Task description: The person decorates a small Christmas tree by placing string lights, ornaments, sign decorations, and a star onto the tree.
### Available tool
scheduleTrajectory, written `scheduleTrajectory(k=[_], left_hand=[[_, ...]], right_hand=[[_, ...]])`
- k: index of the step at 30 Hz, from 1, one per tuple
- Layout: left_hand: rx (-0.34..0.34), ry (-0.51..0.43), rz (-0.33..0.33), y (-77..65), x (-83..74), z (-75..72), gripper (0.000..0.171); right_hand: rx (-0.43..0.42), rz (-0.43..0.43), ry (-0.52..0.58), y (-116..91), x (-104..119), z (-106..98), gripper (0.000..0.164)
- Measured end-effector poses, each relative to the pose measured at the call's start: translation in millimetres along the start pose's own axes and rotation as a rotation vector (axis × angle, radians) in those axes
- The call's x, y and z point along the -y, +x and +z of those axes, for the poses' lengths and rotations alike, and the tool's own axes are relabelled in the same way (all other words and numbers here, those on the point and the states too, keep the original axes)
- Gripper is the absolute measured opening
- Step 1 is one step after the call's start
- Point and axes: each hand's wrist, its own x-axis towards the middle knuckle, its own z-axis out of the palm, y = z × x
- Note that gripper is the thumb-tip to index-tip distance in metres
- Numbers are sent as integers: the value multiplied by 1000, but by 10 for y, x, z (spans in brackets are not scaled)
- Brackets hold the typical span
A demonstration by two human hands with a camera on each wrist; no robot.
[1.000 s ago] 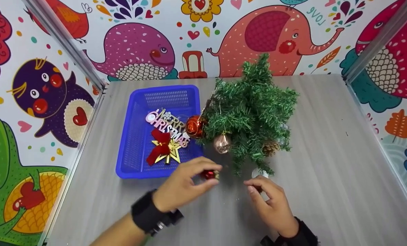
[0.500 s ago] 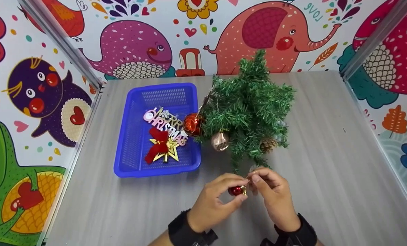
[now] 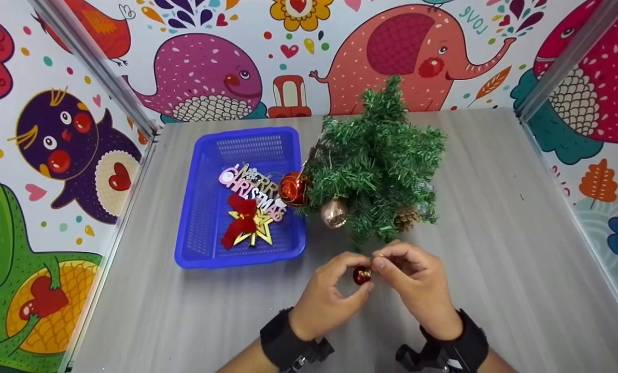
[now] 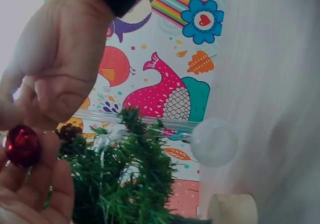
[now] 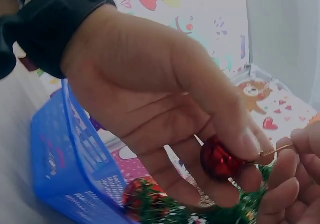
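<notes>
A small shiny red bauble (image 3: pixel 361 275) is held by my left hand (image 3: pixel 324 300) between thumb and fingers, in front of the tree. The same bauble (image 5: pixel 218 159) shows its gold cord (image 5: pixel 275 151) stretched to the right in the right wrist view. My right hand (image 3: pixel 418 285) pinches the end of that cord, its fingertips close beside the left ones. Behind both hands stands a small green Christmas tree (image 3: pixel 376 166). It carries a larger red bauble (image 3: pixel 293 188), a rose-gold bauble (image 3: pixel 334 213) and a pine cone (image 3: pixel 406 219).
Left of the tree is a blue plastic basket (image 3: pixel 182 251) holding a "Merry Christmas" sign (image 3: pixel 252 192), a red bow (image 3: pixel 240 221) and a gold star (image 3: pixel 261 228). A frosted white ball (image 4: pixel 215 143) hangs near the tree's wooden base (image 4: pixel 233 209). Printed panels enclose the table.
My left hand has carried the red bauble rightward from beside the basket to my right hand. The right hand has come up to it and now pinches the cord.
</notes>
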Motion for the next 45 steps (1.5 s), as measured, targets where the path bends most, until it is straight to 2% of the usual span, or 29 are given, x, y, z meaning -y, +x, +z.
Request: scheduleTrajectory(k=[4,9,11,18,24,28,33,36,38,41,45], left_hand=[[-46,-76,-47,168,-88,-12,39],[-97,-215,-115,393,-209,-18,28],[-106,-227,-111,455,-245,-24,25],[-156,-82,5,601,-316,-11,11],[-212,-33,24,726,-369,45,9],[-268,22,48,811,-382,58,9],[-394,163,151,887,-335,9,7],[-473,165,186,908,-307,-59,8],[-515,165,182,927,-296,-108,10],[-552,222,152,957,-280,-161,10],[-581,387,144,983,-245,-185,12]], right_hand=[[41,-86,-55,125,63,3,28],[37,-106,-85,244,188,-70,27],[35,-110,-74,279,237,-102,26],[-2,-110,-118,323,354,-194,21],[-80,-128,-204,389,420,-259,16],[-128,-178,-278,476,445,-268,14],[-168,-318,-448,656,436,-158,19],[-151,-415,-569,775,420,-33,20],[-141,-462,-658,850,412,45,18],[-140,-498,-797,933,398,118,15],[-156,-490,-960,977,362,138,12]])
